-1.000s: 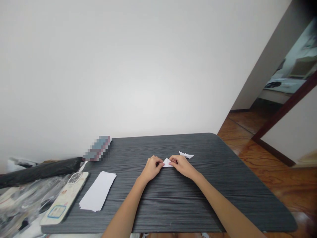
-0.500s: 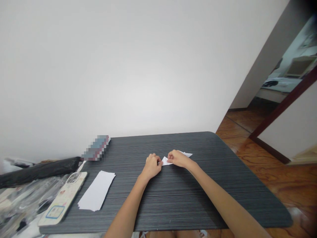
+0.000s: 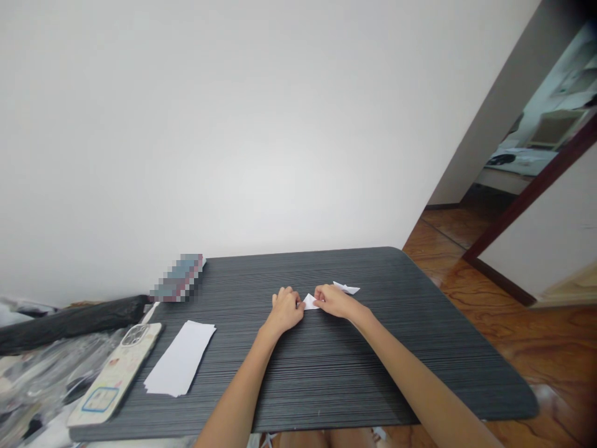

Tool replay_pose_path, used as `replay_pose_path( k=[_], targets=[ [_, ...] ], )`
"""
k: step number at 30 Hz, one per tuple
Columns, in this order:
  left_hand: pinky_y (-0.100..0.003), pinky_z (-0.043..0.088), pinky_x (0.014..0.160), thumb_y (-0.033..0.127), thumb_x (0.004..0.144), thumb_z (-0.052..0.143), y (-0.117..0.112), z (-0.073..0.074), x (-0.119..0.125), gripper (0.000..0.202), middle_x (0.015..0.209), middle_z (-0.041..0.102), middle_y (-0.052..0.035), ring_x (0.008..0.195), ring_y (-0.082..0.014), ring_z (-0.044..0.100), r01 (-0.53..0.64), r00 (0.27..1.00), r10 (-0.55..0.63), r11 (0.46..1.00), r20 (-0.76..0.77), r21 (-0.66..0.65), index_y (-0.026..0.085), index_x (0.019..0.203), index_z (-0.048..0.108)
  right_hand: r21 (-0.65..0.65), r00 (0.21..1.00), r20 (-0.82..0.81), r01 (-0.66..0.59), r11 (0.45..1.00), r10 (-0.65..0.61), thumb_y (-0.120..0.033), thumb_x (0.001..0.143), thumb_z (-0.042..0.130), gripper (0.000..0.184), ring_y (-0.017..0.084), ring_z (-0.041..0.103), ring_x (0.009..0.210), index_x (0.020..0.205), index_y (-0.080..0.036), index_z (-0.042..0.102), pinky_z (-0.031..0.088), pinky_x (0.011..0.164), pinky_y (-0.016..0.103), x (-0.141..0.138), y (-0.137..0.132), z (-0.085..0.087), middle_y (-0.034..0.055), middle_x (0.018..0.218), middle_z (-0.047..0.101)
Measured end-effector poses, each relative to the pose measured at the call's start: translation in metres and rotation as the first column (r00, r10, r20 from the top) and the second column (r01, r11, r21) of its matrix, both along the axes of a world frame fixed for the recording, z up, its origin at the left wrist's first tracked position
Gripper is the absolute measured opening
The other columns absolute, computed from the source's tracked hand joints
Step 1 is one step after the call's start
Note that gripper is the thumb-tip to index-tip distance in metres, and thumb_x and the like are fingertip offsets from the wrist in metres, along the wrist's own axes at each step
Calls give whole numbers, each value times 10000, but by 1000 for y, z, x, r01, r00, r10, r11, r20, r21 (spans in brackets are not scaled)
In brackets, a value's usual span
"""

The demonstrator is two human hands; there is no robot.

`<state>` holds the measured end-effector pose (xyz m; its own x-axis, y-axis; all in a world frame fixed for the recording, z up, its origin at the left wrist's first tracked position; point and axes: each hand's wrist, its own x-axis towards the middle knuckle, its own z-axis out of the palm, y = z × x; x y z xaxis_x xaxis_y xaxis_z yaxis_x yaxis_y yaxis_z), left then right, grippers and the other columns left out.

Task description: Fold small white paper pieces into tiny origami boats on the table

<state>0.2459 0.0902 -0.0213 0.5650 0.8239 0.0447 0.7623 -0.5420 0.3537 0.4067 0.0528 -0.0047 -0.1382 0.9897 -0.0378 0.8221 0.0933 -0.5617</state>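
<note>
A small folded white paper piece [image 3: 310,302] lies on the dark striped table [image 3: 326,367], near its middle. My left hand [image 3: 285,310] pinches its left side with the fingers curled. My right hand [image 3: 334,301] pinches its right side, fingers closed on it. Just behind my right hand rests another folded white paper shape [image 3: 347,288], touched by neither hand.
A stack of white paper strips [image 3: 180,358] lies at the left, beside a phone [image 3: 116,373] in a patterned case. A blurred box [image 3: 180,278] sits at the back left, next to a dark bag [image 3: 69,320]. Wooden floor and a doorway are at the right.
Both hands have closed in on the small paper piece, so less of it shows. The view has shifted slightly; the other things have not moved.
</note>
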Motion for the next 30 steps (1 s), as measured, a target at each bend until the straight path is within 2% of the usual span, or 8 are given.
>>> replay_pose_path(
  k=[13,18,24,30],
  targets=[
    [-382,314,729,295,738,465,1,1,1,174,823,509,-38,882,-216,427,-63,998,62,996,-9,-61,157,636,484,89,998,-63,4,996,1,-123,725,491,88,132,458,652,667,-165,440,334,616,235,-3,-9,-5,10,682,490],
    [-358,317,711,300,717,513,-2,6,-5,161,873,493,-26,857,-201,419,-73,996,75,996,46,-45,187,823,468,166,989,-150,34,986,-9,-108,712,508,128,134,446,685,777,-177,422,355,649,249,-2,-14,-8,-10,721,444],
    [-340,315,698,162,772,435,-10,10,-6,196,928,474,-19,877,-197,406,81,993,-83,996,84,24,274,895,537,300,989,-147,12,954,33,-119,778,466,70,134,459,775,761,-174,505,372,750,277,-2,-20,-20,12,806,427],
    [-315,334,716,63,787,374,-17,10,-4,249,990,500,-35,939,-186,398,207,968,-226,965,113,160,206,821,574,435,998,-2,-50,899,57,-125,827,414,143,150,471,793,774,-156,543,402,738,279,-5,-23,-24,33,798,479]
  ],
)
